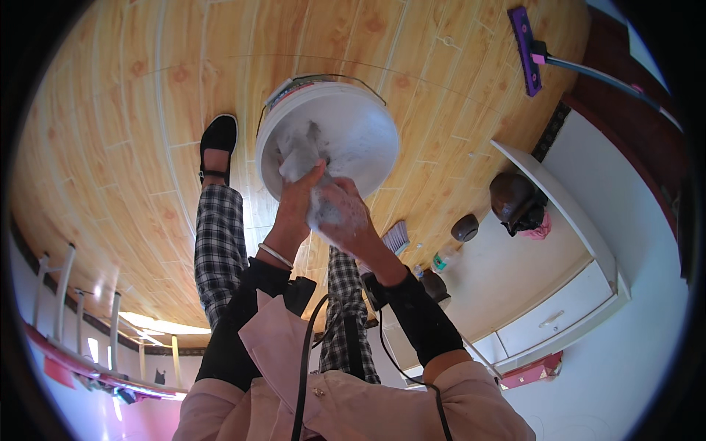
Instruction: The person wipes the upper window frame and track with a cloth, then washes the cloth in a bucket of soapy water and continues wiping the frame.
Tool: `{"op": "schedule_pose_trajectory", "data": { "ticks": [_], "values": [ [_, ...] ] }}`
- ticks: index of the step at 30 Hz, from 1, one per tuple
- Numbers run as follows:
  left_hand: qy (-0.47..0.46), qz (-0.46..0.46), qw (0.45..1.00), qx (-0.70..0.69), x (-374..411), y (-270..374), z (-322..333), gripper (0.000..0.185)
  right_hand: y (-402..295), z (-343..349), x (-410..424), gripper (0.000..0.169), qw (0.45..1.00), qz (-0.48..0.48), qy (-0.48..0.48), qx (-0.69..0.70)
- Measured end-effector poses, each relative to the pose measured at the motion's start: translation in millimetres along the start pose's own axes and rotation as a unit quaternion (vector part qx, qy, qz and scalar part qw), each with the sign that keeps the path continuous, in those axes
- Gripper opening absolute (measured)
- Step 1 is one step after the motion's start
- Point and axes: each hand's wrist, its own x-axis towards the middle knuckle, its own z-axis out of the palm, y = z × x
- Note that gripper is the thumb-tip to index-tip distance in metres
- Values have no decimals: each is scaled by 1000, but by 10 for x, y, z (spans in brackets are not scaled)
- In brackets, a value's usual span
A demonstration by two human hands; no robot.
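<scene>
A white plastic bucket with a wire handle stands on the floor before me, with suds inside. A wet, foam-covered cloth hangs over its near part. My left hand is closed around the cloth, thumb on top, at the bucket's near rim. Close beside it on the right, my right hand grips the lower part of the same cloth, its fingers partly hidden under thick foam. A light bangle circles my left wrist.
A purple floor brush with a long handle lies at the upper right. On the right are a brush head, a plastic bottle, dark pots and a white cabinet. A red-edged table is at lower left.
</scene>
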Motion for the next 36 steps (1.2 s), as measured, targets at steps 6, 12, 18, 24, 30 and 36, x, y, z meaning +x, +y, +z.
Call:
{"op": "schedule_pose_trajectory", "data": {
  "ticks": [6,12,18,24,30,36],
  "values": [
    [15,23,999,37,-146,-14,278,44,-560,-453,-397,35,1000,13,-17,-15],
    [-64,118,982,132,-98,-325,-25,41,-516,-233,-158,35,995,40,35,87],
    [-1,45,995,-85,-136,-581,87,35,202,-189,396,24,995,45,82,-35],
    [142,181,960,159,-252,-118,439,43,236,-367,483,18,980,116,117,-113],
    [208,281,932,94,-192,12,239,52,113,-831,49,22,974,91,192,-79],
    [229,259,938,-7,-247,282,361,54,28,-1057,-460,32,912,175,307,210]
  ]
}}
